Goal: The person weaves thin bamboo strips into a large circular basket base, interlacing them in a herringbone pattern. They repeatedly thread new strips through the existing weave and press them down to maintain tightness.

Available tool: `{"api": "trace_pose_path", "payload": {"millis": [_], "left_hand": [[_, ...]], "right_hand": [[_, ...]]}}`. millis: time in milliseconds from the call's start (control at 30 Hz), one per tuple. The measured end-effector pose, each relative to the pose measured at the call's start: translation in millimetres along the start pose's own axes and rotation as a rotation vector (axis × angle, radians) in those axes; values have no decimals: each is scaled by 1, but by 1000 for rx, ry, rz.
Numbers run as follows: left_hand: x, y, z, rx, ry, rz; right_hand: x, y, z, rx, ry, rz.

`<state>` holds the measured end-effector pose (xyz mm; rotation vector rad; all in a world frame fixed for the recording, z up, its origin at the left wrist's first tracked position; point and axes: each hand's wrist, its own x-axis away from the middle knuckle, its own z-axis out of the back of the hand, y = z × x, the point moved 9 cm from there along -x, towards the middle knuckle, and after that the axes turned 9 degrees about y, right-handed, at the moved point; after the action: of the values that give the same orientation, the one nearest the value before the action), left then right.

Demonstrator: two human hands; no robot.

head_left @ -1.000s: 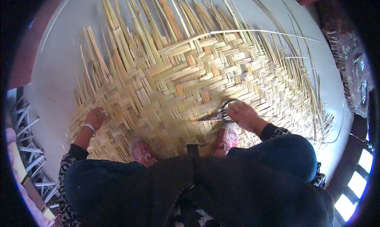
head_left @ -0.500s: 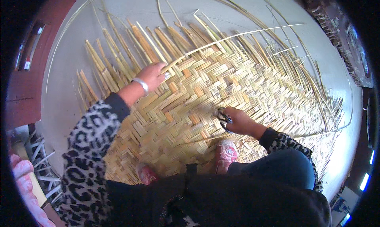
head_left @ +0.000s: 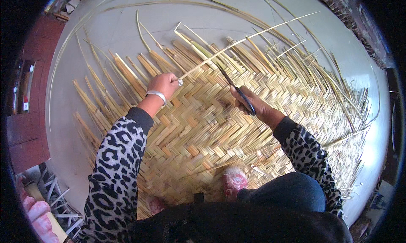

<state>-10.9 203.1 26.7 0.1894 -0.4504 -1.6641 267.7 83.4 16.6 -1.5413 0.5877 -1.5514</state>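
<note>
My left hand (head_left: 164, 86) is closed around one end of a long pale split-cane strip (head_left: 249, 37), which slants up to the far right above the weaving. In my right hand (head_left: 253, 103) is a pair of scissors (head_left: 226, 77) with dark handles; the blades point up and left, just below the strip and apart from my left hand. Beneath both hands lies a large woven cane mat (head_left: 203, 111) in a zigzag pattern. Its loose strip ends (head_left: 127, 75) fan out along the far and left edges.
My feet, in pink patterned shoes (head_left: 235, 181), are on the mat's near part. Long thin strips (head_left: 220, 5) curve over the grey floor (head_left: 105, 35) beyond it. Reddish-brown furniture (head_left: 31, 90) stands at the left, and a fringed dark cloth (head_left: 359, 27) hangs at the far right.
My right hand has risen from low over the mat toward the strip, with the scissors turned to point away from me. My left hand still grips the strip, now slightly lower.
</note>
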Motion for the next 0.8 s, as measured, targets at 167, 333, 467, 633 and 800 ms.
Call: {"api": "trace_pose_path", "payload": {"millis": [167,333,467,633,800], "left_hand": [[-1,-1,-9,36,15,-36],[-2,-30,-20,665,-114,225],[7,-30,-14,825,-165,280],[20,-21,0,882,-172,343],[22,-17,4,822,-206,335]], "right_hand": [[-12,-5,4,-43,-25,1],[-24,-10,-6,-45,-148,49],[-38,-19,-12,-41,-151,46],[-53,-29,-23,-14,-160,27],[-61,-42,-18,-31,-17,79]]}}
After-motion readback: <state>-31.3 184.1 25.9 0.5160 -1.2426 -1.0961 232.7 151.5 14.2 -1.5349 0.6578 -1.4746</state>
